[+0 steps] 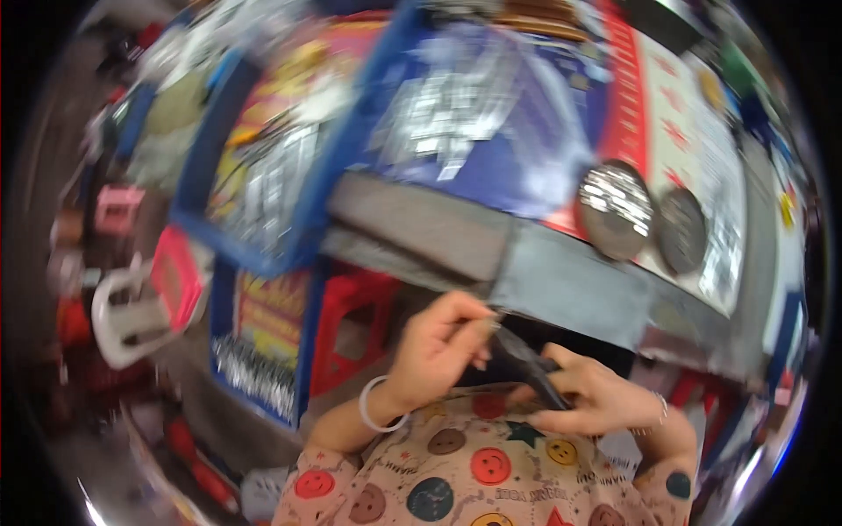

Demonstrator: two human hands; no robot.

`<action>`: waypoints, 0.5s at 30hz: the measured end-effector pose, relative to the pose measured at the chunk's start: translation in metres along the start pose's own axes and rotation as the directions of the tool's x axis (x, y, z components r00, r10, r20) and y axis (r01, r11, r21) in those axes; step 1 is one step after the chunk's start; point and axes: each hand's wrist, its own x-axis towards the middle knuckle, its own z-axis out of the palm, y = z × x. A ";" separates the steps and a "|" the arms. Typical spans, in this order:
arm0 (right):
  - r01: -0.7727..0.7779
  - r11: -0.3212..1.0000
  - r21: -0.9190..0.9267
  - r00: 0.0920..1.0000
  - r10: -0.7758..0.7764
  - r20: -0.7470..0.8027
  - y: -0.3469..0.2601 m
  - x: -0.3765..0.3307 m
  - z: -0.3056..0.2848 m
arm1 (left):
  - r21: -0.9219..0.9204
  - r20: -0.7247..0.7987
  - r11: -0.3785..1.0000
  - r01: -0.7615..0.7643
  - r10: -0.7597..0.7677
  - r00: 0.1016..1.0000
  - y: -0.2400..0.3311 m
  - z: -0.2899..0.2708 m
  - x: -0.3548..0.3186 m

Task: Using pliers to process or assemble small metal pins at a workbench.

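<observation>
My right hand (pixel 589 390) is wrapped round the dark handles of a pair of pliers (pixel 519 352), held low in front of my body. The jaws point up and left, toward the near edge of the table. My left hand (pixel 441 344) is closed in a pinch right beside the jaws. Whatever sits between its fingertips is too small and blurred to make out. A grey flat pad (pixel 570 285) lies on the table edge just beyond both hands.
Two round metal dishes (pixel 616 210) stand on the right. Shiny metal strips (pixel 452 101) lie on a blue sheet at the back. A blue crate (pixel 189 175) with more strips stands left, above another blue bin (pixel 303 373) and beside a red stool (pixel 351 320).
</observation>
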 end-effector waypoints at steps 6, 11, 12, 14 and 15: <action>-0.092 0.915 -0.394 0.984 0.022 -0.180 0.007 -0.009 0.023 | 0.233 -0.502 0.972 -0.034 0.150 0.852 -0.023 -0.090 -0.056; 0.046 0.860 -0.508 0.989 -0.111 -0.098 0.004 0.017 0.035 | 0.555 -0.775 0.814 0.172 0.431 0.462 -0.051 -0.222 -0.177; 0.098 0.848 -0.521 0.986 -0.153 -0.064 0.002 0.024 0.036 | 0.602 -0.773 0.749 0.277 0.461 0.435 -0.058 -0.239 -0.203; 0.101 0.850 -0.517 0.987 -0.149 -0.052 -0.002 0.029 0.042 | 0.624 -0.779 0.672 0.399 0.495 0.386 -0.079 -0.261 -0.237; 0.146 0.833 -0.533 0.980 -0.197 -0.040 -0.003 0.034 0.042 | 0.639 -0.767 0.644 0.420 0.495 0.408 -0.088 -0.265 -0.245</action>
